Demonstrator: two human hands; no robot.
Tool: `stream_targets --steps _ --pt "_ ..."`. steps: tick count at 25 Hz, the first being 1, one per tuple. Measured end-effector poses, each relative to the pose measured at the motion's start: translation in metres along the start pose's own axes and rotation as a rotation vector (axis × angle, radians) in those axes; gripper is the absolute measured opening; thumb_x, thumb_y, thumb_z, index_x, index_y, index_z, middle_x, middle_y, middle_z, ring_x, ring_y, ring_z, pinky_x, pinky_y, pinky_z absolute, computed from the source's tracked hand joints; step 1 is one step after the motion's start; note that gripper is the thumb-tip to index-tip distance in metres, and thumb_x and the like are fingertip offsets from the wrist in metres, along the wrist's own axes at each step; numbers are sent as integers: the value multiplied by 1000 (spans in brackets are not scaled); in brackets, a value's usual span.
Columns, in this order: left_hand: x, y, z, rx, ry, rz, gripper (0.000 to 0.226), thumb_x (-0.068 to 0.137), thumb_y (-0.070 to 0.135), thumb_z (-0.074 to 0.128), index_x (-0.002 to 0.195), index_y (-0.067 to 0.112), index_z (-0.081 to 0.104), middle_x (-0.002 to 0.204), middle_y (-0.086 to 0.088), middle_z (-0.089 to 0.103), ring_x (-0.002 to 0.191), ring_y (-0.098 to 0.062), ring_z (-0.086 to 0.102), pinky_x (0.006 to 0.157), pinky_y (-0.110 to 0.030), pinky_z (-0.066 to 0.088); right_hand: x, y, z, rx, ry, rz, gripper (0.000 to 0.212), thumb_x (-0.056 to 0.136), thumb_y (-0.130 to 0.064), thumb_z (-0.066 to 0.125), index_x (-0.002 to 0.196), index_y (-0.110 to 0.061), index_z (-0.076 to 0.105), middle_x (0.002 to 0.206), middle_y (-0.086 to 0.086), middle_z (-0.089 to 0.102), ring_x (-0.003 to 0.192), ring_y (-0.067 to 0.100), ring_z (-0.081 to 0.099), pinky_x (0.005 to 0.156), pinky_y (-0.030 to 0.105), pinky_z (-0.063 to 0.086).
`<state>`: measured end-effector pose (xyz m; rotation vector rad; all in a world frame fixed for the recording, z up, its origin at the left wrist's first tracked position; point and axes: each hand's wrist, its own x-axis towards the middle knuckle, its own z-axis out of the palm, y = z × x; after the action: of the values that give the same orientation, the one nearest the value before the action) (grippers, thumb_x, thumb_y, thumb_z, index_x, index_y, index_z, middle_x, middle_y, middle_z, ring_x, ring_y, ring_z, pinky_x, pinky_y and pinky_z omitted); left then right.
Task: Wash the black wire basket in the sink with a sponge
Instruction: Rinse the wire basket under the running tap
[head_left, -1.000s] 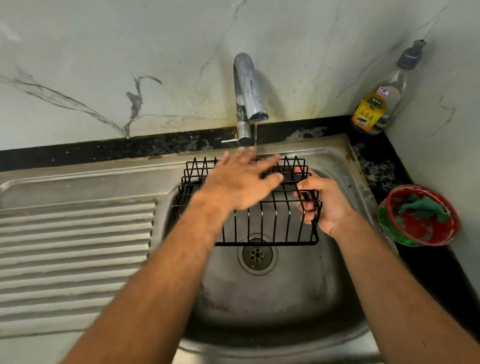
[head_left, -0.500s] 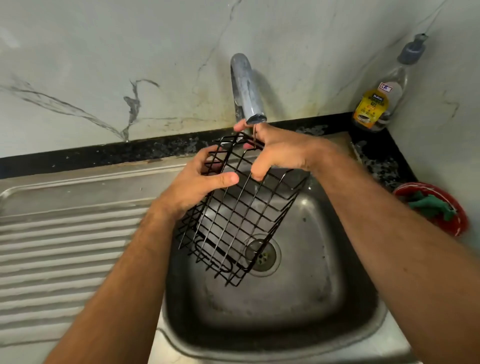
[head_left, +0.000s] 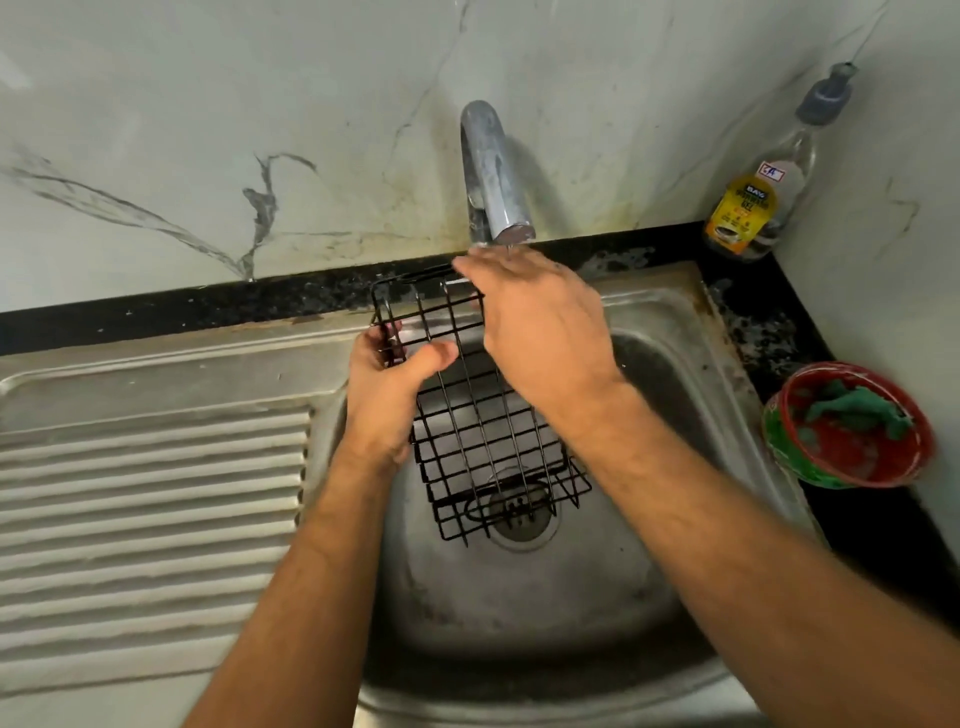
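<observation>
Stainless sink (head_left: 691, 332) under marble wall, tap (head_left: 493, 176) trickling. Black wire basket (head_left: 478, 415) tilted on end over drain. Risk: wet wire slipping, dropping into bowl. Left hand (head_left: 387, 400) gripping upper left edge; right hand (head_left: 540, 332) flat, fingers relaxed, across top. Sponge (head_left: 857, 410) unused, in red bowl (head_left: 779, 441).

Black coated-wire basket (head_left: 467, 415), dull scuffed s/steel sink (head_left: 649, 322), chrome tap (head_left: 493, 171).

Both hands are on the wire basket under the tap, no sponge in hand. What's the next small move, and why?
Probably free the right hand, which lies over the black wire basket, and reach for the green sponge in the red bowl on the counter. The left hand already grips the basket's side over the sink, and neither hand has a scrubber.
</observation>
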<state>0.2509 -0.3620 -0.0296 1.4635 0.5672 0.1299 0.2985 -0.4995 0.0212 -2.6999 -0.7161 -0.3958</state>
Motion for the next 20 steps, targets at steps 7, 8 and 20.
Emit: stream_targets --steps 7,8,20 --pt "-12 -6 5 -28 170 54 65 75 13 85 128 14 48 105 9 60 94 -2 59 75 -10 47 -25 10 12 410 -124 -139 62 92 -3 43 152 -21 38 163 2 26 154 14 9 125 47 -2" --pt "-14 -7 5 -32 164 61 64 75 12 85 128 15 48 106 10 60 94 -1 60 73 -7 48 -30 15 17 348 -69 -173 57 98 -14 41 154 -22 34 165 0 22 154 14 6 124 53 1" --pt "-37 -38 0 -70 168 -44 45 75 32 83 114 27 58 118 4 64 111 -13 63 111 -47 46 -28 -7 -2 885 -33 640 57 89 -15 58 132 -51 52 128 -18 61 94 -12 57 94 24 46"
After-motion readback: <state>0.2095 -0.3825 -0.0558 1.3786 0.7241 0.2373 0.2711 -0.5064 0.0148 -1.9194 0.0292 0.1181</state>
